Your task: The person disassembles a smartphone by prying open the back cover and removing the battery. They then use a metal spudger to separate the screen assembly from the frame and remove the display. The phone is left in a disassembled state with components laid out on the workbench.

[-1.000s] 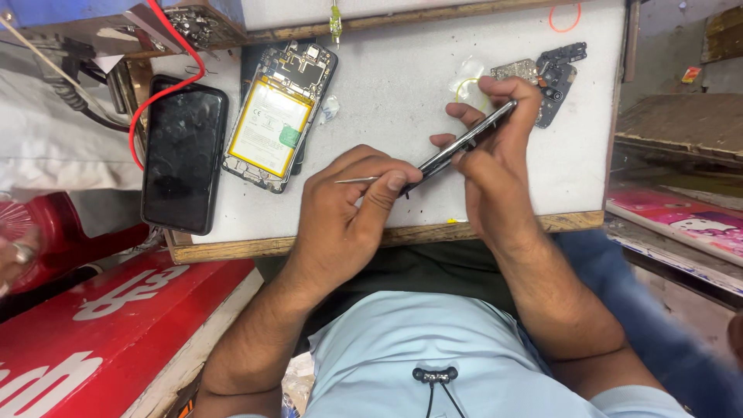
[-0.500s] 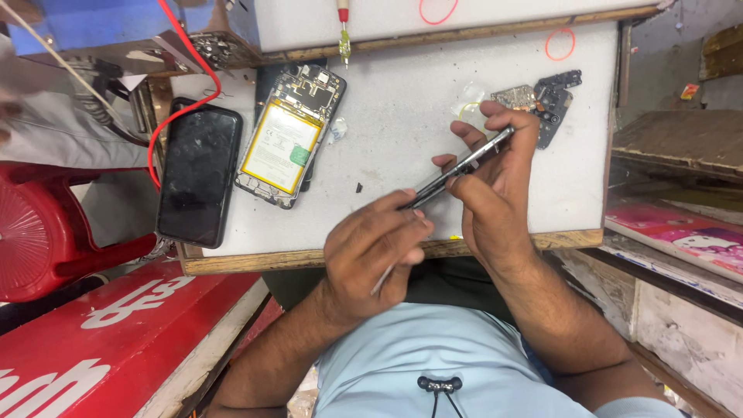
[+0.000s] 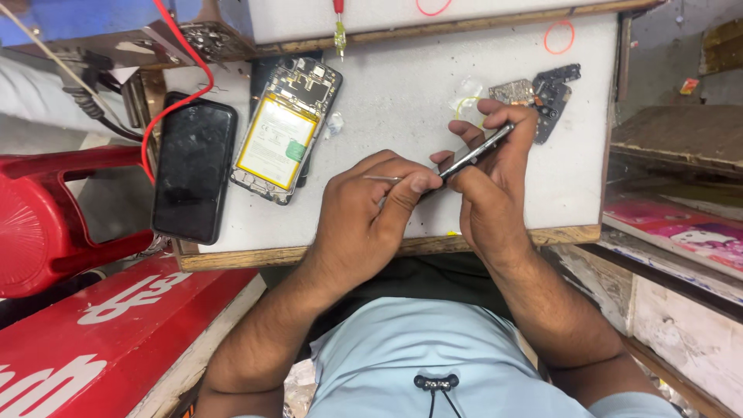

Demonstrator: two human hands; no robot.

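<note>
Here fingers [image 3: 418, 184] hide the thin tool's [image 3: 381, 179] tip (phone frame [image 3: 474, 155] edge-on).

This is a small phone repair stall. A white worktop with a wooden edge [image 3: 387, 251] carries an opened phone with its yellow battery exposed [image 3: 285, 130], a black phone lying screen-up [image 3: 193, 166], loose circuit-board parts [image 3: 538, 94] and a red wire [image 3: 179, 89], with a red plastic stool [image 3: 46, 220] beside it.
</note>
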